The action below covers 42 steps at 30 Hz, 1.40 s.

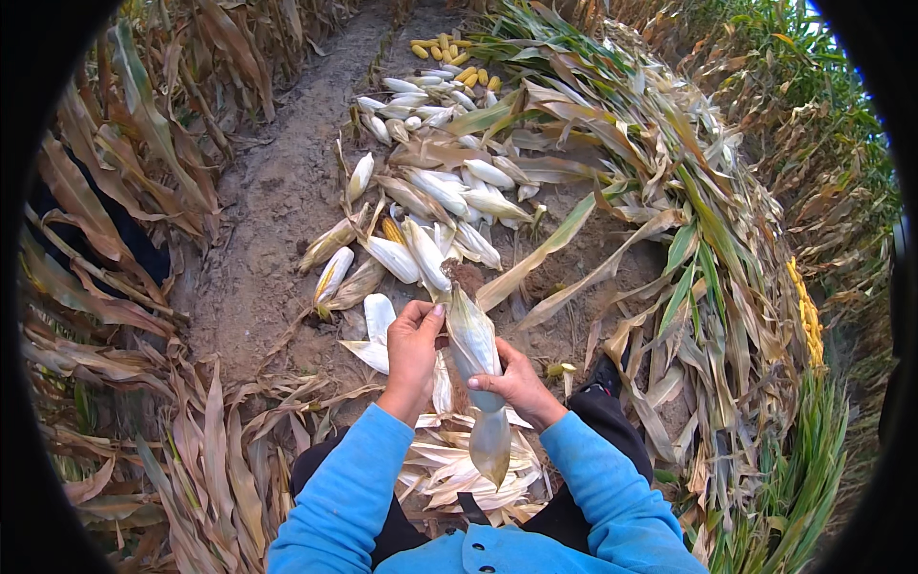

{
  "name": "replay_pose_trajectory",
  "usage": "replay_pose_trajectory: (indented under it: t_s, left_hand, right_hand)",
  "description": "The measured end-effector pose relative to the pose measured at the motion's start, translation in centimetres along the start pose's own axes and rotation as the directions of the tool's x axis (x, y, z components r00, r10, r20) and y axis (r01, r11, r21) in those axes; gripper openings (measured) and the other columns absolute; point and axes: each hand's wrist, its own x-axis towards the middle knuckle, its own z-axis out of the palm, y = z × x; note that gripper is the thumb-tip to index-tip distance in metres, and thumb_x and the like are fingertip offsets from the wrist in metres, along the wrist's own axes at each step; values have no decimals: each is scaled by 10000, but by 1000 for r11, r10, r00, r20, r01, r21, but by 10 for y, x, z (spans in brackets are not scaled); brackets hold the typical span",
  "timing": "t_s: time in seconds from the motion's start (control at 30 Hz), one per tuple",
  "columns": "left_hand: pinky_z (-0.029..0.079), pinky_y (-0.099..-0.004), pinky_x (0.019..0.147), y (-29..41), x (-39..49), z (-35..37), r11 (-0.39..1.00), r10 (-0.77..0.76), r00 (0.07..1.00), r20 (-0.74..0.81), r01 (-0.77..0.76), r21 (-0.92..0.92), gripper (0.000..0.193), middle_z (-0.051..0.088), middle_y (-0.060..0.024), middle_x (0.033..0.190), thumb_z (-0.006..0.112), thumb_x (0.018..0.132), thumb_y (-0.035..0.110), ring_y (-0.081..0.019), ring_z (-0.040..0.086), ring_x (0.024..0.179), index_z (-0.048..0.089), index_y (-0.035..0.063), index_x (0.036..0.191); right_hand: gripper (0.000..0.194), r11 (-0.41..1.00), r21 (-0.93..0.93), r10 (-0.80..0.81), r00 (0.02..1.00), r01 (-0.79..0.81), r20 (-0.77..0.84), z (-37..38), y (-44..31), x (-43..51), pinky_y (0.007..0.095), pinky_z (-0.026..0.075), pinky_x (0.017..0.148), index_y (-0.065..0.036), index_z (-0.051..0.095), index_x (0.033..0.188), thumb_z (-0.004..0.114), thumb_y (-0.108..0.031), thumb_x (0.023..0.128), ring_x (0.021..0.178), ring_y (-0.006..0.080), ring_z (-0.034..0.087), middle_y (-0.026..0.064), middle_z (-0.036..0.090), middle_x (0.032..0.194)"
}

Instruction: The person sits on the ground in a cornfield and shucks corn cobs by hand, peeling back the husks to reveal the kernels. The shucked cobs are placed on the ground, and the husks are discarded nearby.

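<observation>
An ear of corn (470, 333) in pale husk is held up between my two hands, its brown silk (465, 276) at the far end. My right hand (513, 384) wraps around its lower part, thumb on top. At the silk end, my left hand (419, 344) pinches a husk leaf between thumb and fingers. One loosened husk leaf (491, 448) hangs down below my right hand. Right beyond my hands lie ears in white husk (425, 255), and one among them shows yellow kernels (391, 229).
Torn husks (473, 466) lie between my legs. A heap of cut corn stalks (688, 201) curves along the right, with yellow cobs (805, 312) beyond it. Bare yellow cobs (441, 49) lie at the far end. Standing dry corn (136, 165) borders the left.
</observation>
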Motion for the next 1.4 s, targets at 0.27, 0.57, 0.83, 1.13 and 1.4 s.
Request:
replay_pose_trajectory:
  t_s: [0.27, 0.57, 0.83, 1.13, 1.4]
  left_hand:
    - [562, -341, 766, 0, -1, -1, 940, -220, 972, -78, 189, -285, 46, 654, -91, 988, 520, 944, 87, -189, 644, 864, 535, 70, 905]
    - [546, -298, 749, -8, -24, 24, 955, -93, 976, 195, 143, -260, 46, 656, -84, 1002, 497, 948, 73, -147, 608, 837, 499, 91, 906]
    - [464, -321, 634, -3, -35, 1, 901, -353, 929, 107, 369, -229, 104, 517, 1, 776, 425, 936, 109, -137, 512, 720, 455, 135, 840]
    - [456, -370, 706, 12, -23, -58, 812, -262, 964, 37, 200, 548, 66, 519, -54, 821, 556, 843, 86, -221, 526, 760, 492, 91, 859]
    - [420, -382, 993, -15, -39, -9, 597, -64, 912, 405, -290, 748, 624, 521, -216, 1242, 726, 839, 305, -315, 533, 1147, 440, -43, 1271]
  right_hand:
    - [813, 847, 522, 22, 987, -102, 158, 4, 4, 1, 354, 538, 826, -65, 405, 1334, 753, -520, 757, 1004, 194, 609, 94, 579, 1141]
    - [671, 931, 305, -134, 966, 199, -223, 5, 14, 12, 343, 413, 979, -28, 456, 1282, 716, -459, 837, 1116, 183, 520, 84, 546, 1197]
    - [632, 570, 705, 98, 816, 422, -569, -101, -8, 23, 469, 512, 887, -55, 516, 1203, 717, -501, 805, 966, 322, 614, 169, 632, 1051]
    - [558, 557, 629, 93, 712, 542, -696, -148, -17, 7, 468, 500, 918, -53, 514, 1210, 675, -457, 860, 960, 304, 605, 146, 617, 1065]
    - [549, 799, 540, -116, 950, 264, -291, -59, -2, 21, 399, 544, 831, -12, 519, 1168, 586, -493, 913, 909, 261, 648, 167, 641, 1016]
